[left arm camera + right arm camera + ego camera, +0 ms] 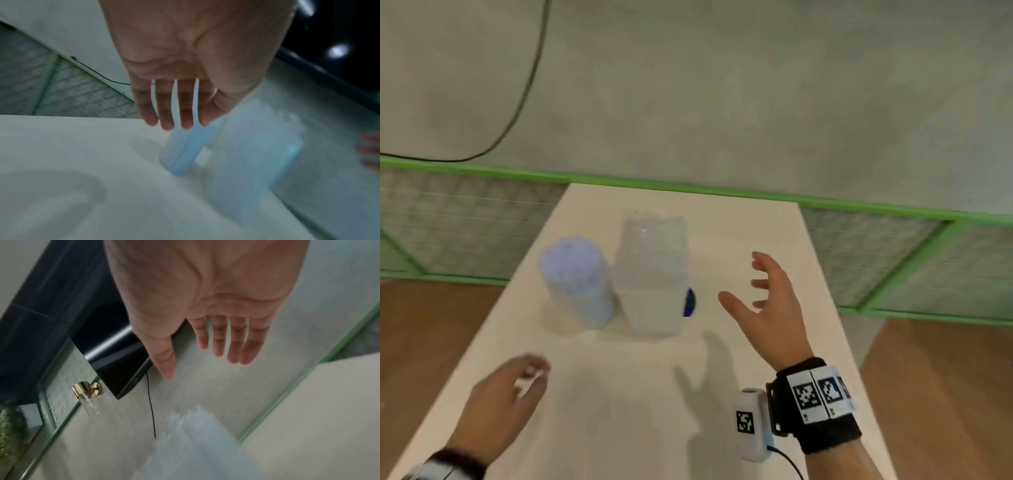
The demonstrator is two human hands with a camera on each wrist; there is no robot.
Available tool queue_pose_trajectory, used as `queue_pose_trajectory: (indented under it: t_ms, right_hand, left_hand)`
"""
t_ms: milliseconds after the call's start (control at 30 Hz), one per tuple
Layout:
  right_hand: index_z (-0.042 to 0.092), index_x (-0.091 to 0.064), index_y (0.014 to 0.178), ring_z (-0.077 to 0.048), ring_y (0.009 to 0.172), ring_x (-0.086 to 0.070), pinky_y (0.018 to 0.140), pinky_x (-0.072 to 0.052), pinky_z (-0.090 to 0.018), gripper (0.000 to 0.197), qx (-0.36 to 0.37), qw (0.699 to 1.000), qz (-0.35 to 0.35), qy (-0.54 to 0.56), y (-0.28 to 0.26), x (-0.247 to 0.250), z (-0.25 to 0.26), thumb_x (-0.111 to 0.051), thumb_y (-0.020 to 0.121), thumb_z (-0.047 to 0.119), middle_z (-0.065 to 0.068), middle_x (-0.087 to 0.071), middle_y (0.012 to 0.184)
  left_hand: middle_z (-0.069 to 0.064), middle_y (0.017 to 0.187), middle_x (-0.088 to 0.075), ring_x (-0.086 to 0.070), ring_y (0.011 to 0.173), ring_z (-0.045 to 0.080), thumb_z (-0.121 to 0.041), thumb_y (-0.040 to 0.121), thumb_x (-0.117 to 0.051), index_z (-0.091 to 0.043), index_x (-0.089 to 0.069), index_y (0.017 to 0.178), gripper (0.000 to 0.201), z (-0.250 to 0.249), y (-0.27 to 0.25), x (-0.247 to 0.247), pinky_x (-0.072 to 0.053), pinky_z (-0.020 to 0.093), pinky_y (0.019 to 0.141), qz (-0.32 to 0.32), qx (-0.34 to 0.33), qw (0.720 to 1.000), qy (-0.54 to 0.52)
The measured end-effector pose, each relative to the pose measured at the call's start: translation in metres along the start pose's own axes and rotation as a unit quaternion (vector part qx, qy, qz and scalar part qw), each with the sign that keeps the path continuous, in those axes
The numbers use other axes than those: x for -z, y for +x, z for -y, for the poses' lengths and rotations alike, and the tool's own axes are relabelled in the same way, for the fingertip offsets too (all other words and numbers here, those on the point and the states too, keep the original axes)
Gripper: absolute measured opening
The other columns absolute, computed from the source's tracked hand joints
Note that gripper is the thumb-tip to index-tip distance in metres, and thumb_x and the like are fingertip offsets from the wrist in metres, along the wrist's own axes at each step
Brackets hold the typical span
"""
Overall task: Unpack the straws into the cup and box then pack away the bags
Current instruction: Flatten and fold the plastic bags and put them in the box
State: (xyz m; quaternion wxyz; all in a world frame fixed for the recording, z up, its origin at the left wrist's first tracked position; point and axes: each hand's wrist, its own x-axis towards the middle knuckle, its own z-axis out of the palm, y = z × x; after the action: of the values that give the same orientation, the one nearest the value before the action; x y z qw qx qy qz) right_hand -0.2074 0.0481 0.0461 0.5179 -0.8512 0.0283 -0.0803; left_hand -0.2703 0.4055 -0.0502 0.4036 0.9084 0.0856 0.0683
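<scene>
A cup (582,291) packed with pale blue straws stands upright on the white table (640,394). Right beside it stands a clear box (654,284) filled with clear straws, a blue label on its right side. The cup (183,151) and box (252,154) also show blurred in the left wrist view, and the box (197,443) in the right wrist view. My left hand (517,387) hovers over the table's near left, fingers relaxed and empty. My right hand (763,294) is raised to the right of the box, fingers spread and empty. No bags are visible.
A green-framed mesh fence (893,240) runs behind the table, with a grey wall and a black cable (524,96) beyond. Wooden floor (945,394) lies on both sides of the table. A dark screen (123,366) shows in the right wrist view.
</scene>
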Motion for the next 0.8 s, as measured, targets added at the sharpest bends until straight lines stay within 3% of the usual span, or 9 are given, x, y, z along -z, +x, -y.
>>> queue_pose_trajectory:
  t_ms: [33,100,167,233,400,533,667,800]
  right_hand:
    - [0.029,-0.034,0.145,-0.006,0.114,-0.049,0.089,-0.046,-0.024,0.079,-0.019,1.000,0.013,0.016,0.001,-0.020,0.005,-0.079,0.080,0.033,0.015,-0.040,0.138]
    - [0.029,-0.034,0.143,-0.012,0.122,-0.048,0.094,-0.045,-0.031,0.079,-0.062,0.997,0.018,0.046,0.001,-0.054,0.009,-0.079,0.079,0.035,0.012,-0.038,0.143]
    - [0.029,-0.040,0.132,-0.017,0.122,-0.052,0.089,-0.045,-0.030,0.066,-0.093,0.993,-0.001,0.070,0.002,-0.080,0.009,-0.079,0.079,0.035,0.009,-0.043,0.139]
    - [0.029,-0.045,0.121,-0.019,0.119,-0.055,0.086,-0.045,-0.030,0.054,-0.100,0.993,-0.018,0.061,0.002,-0.100,0.009,-0.078,0.079,0.038,0.009,-0.048,0.133]
    - [0.030,-0.054,0.120,-0.021,0.108,-0.058,0.084,-0.044,-0.028,0.045,-0.096,0.994,-0.027,-0.051,0.008,-0.124,0.017,-0.071,0.083,0.049,0.005,-0.055,0.131]
    - [0.017,-0.055,0.134,-0.025,0.125,-0.051,0.107,-0.040,-0.038,0.072,-0.113,0.973,0.046,-0.197,0.019,-0.127,0.029,-0.057,0.084,0.068,-0.003,-0.054,0.140]
    - [0.017,-0.056,0.135,-0.025,0.130,-0.049,0.105,-0.038,-0.037,0.081,-0.125,0.960,0.075,-0.239,0.026,-0.119,0.029,-0.052,0.079,0.076,-0.003,-0.055,0.141]
    - [0.019,-0.062,0.127,-0.024,0.119,-0.057,0.098,-0.042,-0.034,0.088,-0.120,0.956,0.072,-0.259,0.018,-0.092,0.013,-0.045,0.070,0.084,-0.002,-0.062,0.134]
  left_hand:
    - [-0.009,0.102,-0.069,-0.060,0.084,0.004,-0.010,0.077,-0.079,-0.034,-0.063,0.095,0.034,-0.002,0.014,0.004,-0.041,0.004,0.067,-0.034,0.009,0.999,-0.034]
    - [0.009,0.129,-0.056,-0.055,0.106,0.022,-0.007,0.074,-0.083,-0.015,-0.053,0.123,0.057,-0.002,0.049,0.007,-0.044,0.020,0.086,-0.077,0.064,0.991,-0.090]
    - [0.004,0.146,-0.038,-0.044,0.125,0.025,-0.019,0.066,-0.090,-0.016,-0.031,0.146,0.099,-0.002,0.075,0.000,-0.041,0.040,0.104,-0.044,0.115,0.981,-0.152]
    - [0.001,0.156,-0.025,-0.034,0.139,0.024,-0.031,0.060,-0.093,-0.024,-0.014,0.153,0.123,-0.007,0.096,-0.007,-0.033,0.048,0.114,-0.003,0.122,0.978,-0.170]
    - [-0.002,0.154,-0.036,-0.042,0.137,0.022,-0.028,0.074,-0.085,-0.030,-0.015,0.153,0.105,-0.015,0.120,-0.020,-0.038,0.037,0.109,0.076,0.124,0.948,-0.283]
    - [-0.008,0.150,-0.041,-0.044,0.136,0.021,-0.039,0.073,-0.084,-0.041,-0.018,0.150,0.102,-0.011,0.122,-0.024,-0.037,0.044,0.113,0.104,0.118,0.942,-0.297]
    - [-0.012,0.143,-0.042,-0.046,0.134,0.020,-0.036,0.078,-0.081,-0.043,-0.014,0.151,0.100,-0.015,0.122,-0.025,-0.037,0.040,0.111,0.133,0.104,0.944,-0.284]
    - [-0.009,0.149,-0.042,-0.047,0.133,0.018,-0.033,0.079,-0.080,-0.041,-0.016,0.151,0.097,-0.020,0.122,-0.031,-0.037,0.032,0.103,0.146,0.096,0.943,-0.283]
